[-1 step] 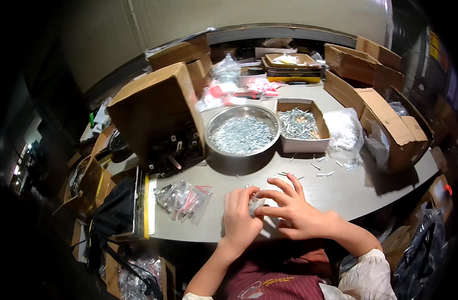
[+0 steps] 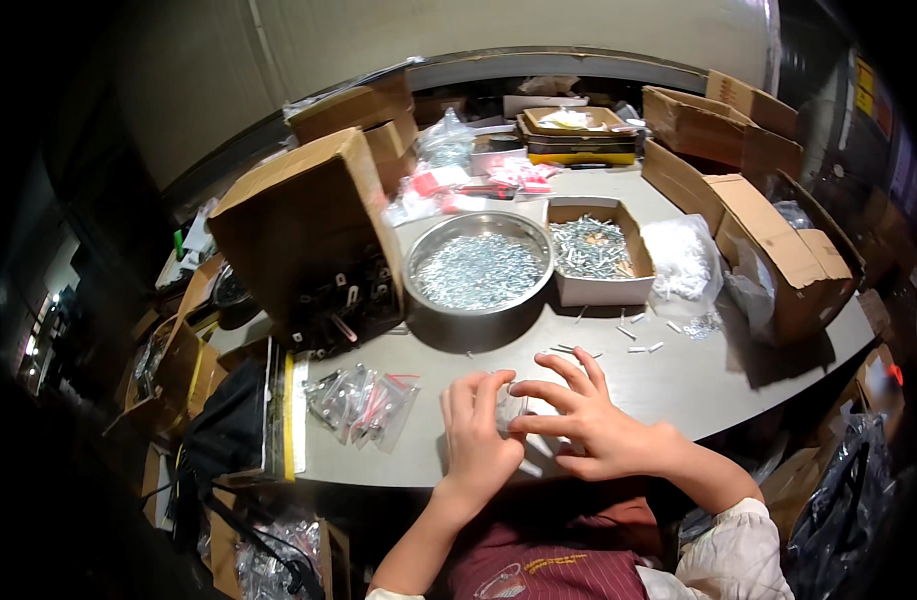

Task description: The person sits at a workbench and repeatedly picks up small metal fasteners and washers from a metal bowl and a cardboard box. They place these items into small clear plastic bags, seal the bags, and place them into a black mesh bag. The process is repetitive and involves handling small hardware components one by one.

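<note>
My left hand [image 2: 471, 425] is closed around a small clear plastic bag [image 2: 514, 408] just above the table's front edge. What lies inside the bag is too small to make out. Stretched and spread, the fingers of my right hand [image 2: 589, 420] reach over from the right, two fingertips touching the bag's side. Beyond my hands stands a round metal bowl [image 2: 416, 285] full of small silvery screws. To its right is an open cardboard box [image 2: 604, 291] of longer screws. A pile of small filled zip bags [image 2: 364, 405] lies left of my hands.
A tall carton [image 2: 289, 210] lies on its side at the left, dark metal parts spilling from it. White plugs fill a clear bag [image 2: 679, 260] at right, beside a large open carton [image 2: 779, 240]. Loose plugs and screws [image 2: 639, 348] lie in front. Red-and-white bags [image 2: 524, 175] are at the back.
The table and its things appear slightly farther left in the view. Both hands keep nearly the same pose at the small bag.
</note>
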Demonstrator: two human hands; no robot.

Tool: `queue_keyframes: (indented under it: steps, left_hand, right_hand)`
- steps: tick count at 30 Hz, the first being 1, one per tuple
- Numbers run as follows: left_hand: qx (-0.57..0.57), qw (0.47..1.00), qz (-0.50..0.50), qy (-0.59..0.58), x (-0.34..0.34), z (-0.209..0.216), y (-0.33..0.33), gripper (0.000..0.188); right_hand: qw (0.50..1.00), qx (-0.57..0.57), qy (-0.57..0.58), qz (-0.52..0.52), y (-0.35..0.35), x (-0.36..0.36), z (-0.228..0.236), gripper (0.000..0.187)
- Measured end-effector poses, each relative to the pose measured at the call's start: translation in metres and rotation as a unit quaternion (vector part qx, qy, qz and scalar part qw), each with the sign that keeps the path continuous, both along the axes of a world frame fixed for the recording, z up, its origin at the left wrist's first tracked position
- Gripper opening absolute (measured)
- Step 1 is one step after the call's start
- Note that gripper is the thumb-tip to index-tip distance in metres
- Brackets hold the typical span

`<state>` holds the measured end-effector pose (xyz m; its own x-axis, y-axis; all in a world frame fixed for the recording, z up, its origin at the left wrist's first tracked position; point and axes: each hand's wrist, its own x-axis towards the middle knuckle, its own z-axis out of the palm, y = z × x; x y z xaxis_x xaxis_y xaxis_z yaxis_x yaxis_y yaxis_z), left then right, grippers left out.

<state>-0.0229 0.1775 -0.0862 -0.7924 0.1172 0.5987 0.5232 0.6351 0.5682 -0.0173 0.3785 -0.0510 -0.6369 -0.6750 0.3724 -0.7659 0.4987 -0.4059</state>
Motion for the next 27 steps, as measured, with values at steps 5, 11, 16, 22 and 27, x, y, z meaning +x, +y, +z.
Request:
queue_keyframes:
  steps: [5,11,16,22,27]
  left_hand:
    - [0.076,0.990,-0.099,-0.059,-0.013,-0.011,0.013,0.030]
    - [0.208,0.935,-0.170,-0.232,-0.007,-0.013,0.029,0.018]
    - [0.232,0.914,-0.211,-0.258,-0.008,-0.016,0.042,0.025]
    - [0.229,0.912,-0.226,-0.253,-0.008,-0.010,0.052,0.028]
    - [0.209,0.913,-0.229,-0.267,-0.007,-0.004,0.059,0.029]
  right_hand:
    - [0.989,-0.148,-0.020,0.011,0.031,-0.016,-0.009,0.053]
    - [0.970,0.005,0.068,-0.231,0.055,-0.053,-0.035,0.023]
    - [0.920,0.218,0.175,-0.275,0.045,-0.041,-0.061,0.010]
    - [0.956,0.190,0.012,-0.221,0.071,-0.044,-0.041,0.017]
    - [0.889,0.285,0.240,-0.265,0.068,-0.027,-0.052,0.013]
